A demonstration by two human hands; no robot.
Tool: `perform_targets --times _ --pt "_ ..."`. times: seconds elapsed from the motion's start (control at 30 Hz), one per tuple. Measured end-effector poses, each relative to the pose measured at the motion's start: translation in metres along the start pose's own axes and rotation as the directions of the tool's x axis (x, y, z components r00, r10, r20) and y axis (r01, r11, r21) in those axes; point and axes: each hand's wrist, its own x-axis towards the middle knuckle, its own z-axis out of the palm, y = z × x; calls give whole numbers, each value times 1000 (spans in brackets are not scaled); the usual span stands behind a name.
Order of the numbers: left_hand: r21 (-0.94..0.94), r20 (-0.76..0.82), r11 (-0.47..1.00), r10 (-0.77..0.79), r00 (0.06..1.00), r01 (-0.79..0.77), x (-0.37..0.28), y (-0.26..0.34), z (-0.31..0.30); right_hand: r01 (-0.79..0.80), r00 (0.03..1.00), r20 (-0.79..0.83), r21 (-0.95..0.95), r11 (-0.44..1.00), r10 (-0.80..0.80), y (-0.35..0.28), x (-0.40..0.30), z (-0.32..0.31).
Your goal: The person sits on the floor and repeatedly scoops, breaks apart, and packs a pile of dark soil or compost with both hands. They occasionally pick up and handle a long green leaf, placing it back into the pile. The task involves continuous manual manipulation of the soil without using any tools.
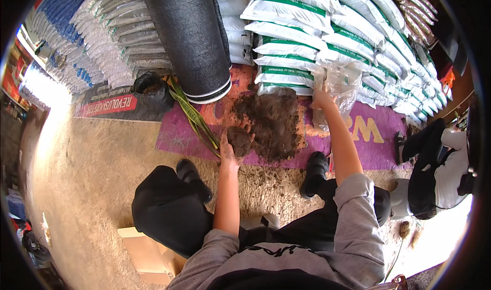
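Observation:
My left hand (pixel 227 152) cups a dark brown clump of soil or fibre (pixel 239 141), fingers curled round its sides. Just right of it, a loose heap of brown fibrous soil (pixel 278 125) is spread on a purple and orange printed sheet (pixel 257 161). Farther out to the right, my right hand (pixel 323 98) grips a crumpled clear plastic bag (pixel 345 83) in front of the stacked sacks; some fingers are hidden. Long green, yellow-edged leaves of a snake plant (pixel 195 119) lie left of my left hand.
White and green sacks (pixel 287 60) are piled along the far side. A black mesh roll (pixel 188 37) stands beside a black plant bag (pixel 152 92). Cardboard (pixel 144 253) lies at lower left. Another person (pixel 433 167) sits at the right.

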Motion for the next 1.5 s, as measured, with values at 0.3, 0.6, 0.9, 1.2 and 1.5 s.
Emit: perform_targets --times 0.3,0.6,0.9,1.2,1.5 --pt "200 -128 974 -83 988 108 -4 -35 14 815 575 -678 522 250 -459 -132 -139 -10" --pt "-86 178 995 -37 983 53 5 -54 9 855 485 -563 466 228 -669 -160 -181 15" --pt "-91 155 995 -27 988 41 6 -34 11 810 461 -594 586 37 -659 -162 -199 3" --pt "-86 122 996 -18 992 28 1 -17 13 771 596 -744 636 -44 -302 -136 -194 -38" --pt "111 -129 993 42 991 -28 -4 -4 9 755 651 -582 429 496 -487 -148 -199 13"
